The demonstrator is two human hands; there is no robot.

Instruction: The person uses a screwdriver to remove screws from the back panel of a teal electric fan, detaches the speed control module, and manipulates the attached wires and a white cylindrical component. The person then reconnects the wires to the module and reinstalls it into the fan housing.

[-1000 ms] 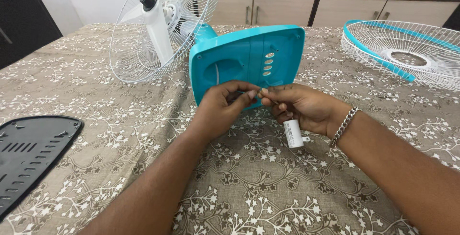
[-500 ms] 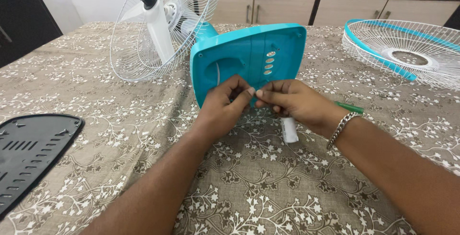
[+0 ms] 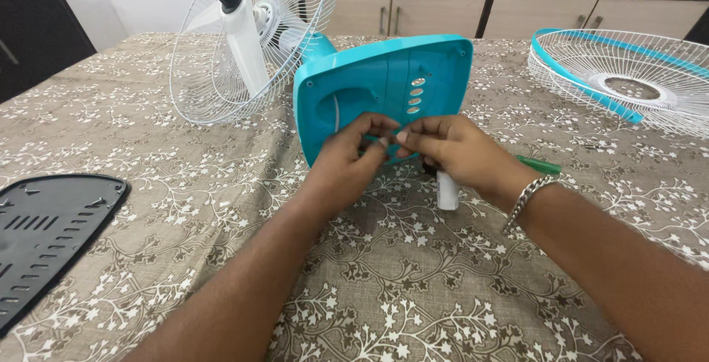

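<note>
We have both hands pressed together in front of the turquoise plastic fan base (image 3: pixel 384 89), which lies tipped on its side near the middle of the surface (image 3: pixel 413 288) with its hollow underside toward us. The left hand (image 3: pixel 347 159) and the right hand (image 3: pixel 454 152) meet fingertip to fingertip, pinched on something too small to make out. Compared with a second ago, the right hand has moved up and in toward the base, so more of the small white cylinder (image 3: pixel 447 188) under its palm is hidden. The green-handled tool (image 3: pixel 539 165) now shows behind the right wrist. The white wire fan cage (image 3: pixel 236 45) stands at the far edge, the loose grille (image 3: pixel 628 81) toward the far right corner, and the black plate (image 3: pixel 44 229) at the left edge.
</note>
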